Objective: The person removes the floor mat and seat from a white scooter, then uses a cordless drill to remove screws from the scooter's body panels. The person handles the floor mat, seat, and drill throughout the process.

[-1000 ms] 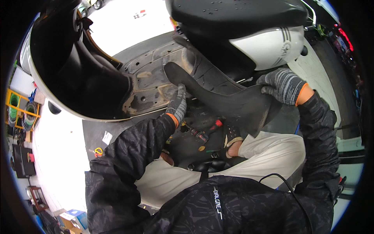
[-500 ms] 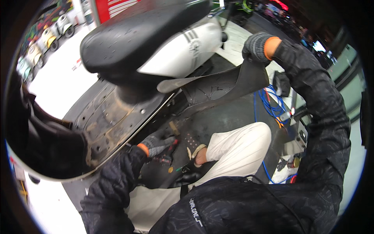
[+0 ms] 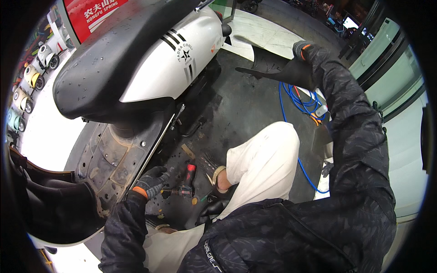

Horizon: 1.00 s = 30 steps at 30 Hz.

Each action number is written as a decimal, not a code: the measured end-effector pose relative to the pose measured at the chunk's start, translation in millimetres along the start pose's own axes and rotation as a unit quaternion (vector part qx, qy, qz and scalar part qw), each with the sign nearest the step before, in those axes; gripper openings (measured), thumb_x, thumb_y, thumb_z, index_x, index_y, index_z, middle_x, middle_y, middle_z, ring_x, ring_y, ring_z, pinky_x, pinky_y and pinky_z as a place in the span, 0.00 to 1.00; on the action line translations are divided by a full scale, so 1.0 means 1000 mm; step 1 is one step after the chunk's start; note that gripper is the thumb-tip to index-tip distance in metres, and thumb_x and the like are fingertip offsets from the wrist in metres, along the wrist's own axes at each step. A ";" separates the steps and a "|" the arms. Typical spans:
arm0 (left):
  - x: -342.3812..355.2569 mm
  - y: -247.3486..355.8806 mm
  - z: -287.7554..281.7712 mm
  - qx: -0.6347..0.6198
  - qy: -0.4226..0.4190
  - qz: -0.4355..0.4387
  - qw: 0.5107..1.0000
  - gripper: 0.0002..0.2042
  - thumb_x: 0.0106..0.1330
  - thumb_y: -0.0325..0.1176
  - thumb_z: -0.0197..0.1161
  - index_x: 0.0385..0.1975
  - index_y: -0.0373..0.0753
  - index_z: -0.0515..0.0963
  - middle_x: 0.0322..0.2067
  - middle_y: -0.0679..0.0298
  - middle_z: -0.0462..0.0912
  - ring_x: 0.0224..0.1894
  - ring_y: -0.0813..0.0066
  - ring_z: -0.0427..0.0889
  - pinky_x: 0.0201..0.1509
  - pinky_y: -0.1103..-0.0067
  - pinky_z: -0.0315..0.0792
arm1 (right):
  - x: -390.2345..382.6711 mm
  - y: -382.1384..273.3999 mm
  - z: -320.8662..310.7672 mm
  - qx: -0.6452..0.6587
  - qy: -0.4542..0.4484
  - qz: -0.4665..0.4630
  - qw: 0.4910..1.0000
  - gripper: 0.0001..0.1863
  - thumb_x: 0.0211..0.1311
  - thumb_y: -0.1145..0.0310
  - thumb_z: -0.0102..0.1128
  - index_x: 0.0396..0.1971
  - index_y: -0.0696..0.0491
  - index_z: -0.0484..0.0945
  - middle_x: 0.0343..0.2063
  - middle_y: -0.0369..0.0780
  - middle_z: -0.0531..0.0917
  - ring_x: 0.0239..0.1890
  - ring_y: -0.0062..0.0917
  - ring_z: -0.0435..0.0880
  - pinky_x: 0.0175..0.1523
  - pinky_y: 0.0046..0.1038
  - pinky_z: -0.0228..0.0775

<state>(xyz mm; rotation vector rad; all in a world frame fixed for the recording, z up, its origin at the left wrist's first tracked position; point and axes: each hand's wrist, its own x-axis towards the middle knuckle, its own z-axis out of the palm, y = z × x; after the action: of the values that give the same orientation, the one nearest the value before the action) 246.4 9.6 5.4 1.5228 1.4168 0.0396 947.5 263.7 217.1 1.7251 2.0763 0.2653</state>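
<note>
Head view: the right hand (image 3: 300, 50) pinches a black floor mat (image 3: 297, 71), apparently to hold it off the scooter (image 3: 154, 82); the left hand (image 3: 152, 182) (empty, loosely spread) is beside the footboard (image 3: 109, 159).

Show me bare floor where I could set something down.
Bare floor between the scooter, the blue hose and the raised knee, this side of the rubber mat. Crowded by the left hand: drill, foot.

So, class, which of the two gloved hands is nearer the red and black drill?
The left hand, low down beside the drill. The right hand is much farther from it, out at the black mat that it grips.
</note>
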 end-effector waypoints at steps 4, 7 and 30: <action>-0.003 -0.005 0.000 0.066 0.044 0.014 0.997 0.26 0.72 0.49 0.62 0.62 0.36 0.76 0.56 0.47 0.83 0.59 0.52 0.81 0.63 0.67 0.72 | -0.005 -0.010 0.136 0.041 0.102 0.136 0.985 0.13 0.50 0.67 0.67 0.37 0.53 0.86 0.38 0.48 0.87 0.45 0.37 0.88 0.45 0.39 0.78; -0.010 -0.016 0.001 0.034 0.047 -0.002 0.998 0.26 0.72 0.50 0.62 0.61 0.37 0.77 0.54 0.47 0.83 0.58 0.52 0.81 0.61 0.67 0.73 | -0.019 -0.040 0.264 0.084 0.007 0.229 0.970 0.26 0.68 0.54 0.57 0.59 0.54 0.79 0.58 0.51 0.82 0.63 0.42 0.79 0.69 0.39 0.68; -0.198 -0.046 -0.128 0.060 0.554 0.095 0.825 0.16 0.77 0.34 0.61 0.58 0.33 0.78 0.48 0.61 0.84 0.50 0.74 0.81 0.56 0.78 0.76 | 0.039 -0.308 0.096 0.372 0.278 -0.099 0.880 0.17 0.73 0.57 0.55 0.44 0.55 0.84 0.37 0.50 0.86 0.38 0.42 0.87 0.47 0.38 0.80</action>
<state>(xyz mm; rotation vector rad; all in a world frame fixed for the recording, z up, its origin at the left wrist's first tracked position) 73.5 -70.7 151.1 1.8164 2.1475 1.1444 710.4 225.4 -2.2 1.9678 3.0479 -0.1589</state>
